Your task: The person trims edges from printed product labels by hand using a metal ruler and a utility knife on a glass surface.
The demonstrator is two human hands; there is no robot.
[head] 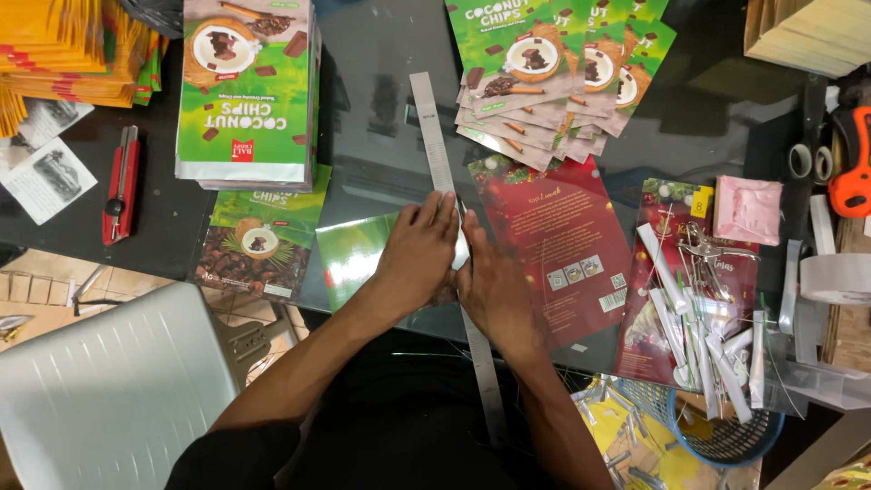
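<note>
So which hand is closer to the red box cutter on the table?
Left. The left hand presses the metal ruler on the cutter's side; the right hand lies beyond the ruler, farther from the red box cutter.

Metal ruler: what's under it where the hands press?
The ruler lies on the glass table; near the hands it runs between a green sheet and a red sheet. The left hand and right hand cover the spot; hidden there.

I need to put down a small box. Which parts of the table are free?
Bare glass lies between the green pouch stack and the fanned pouches, along the steel ruler. Dark tabletop is also free beside the red cutter. The right side, around the paper rolls, is crowded.
</note>
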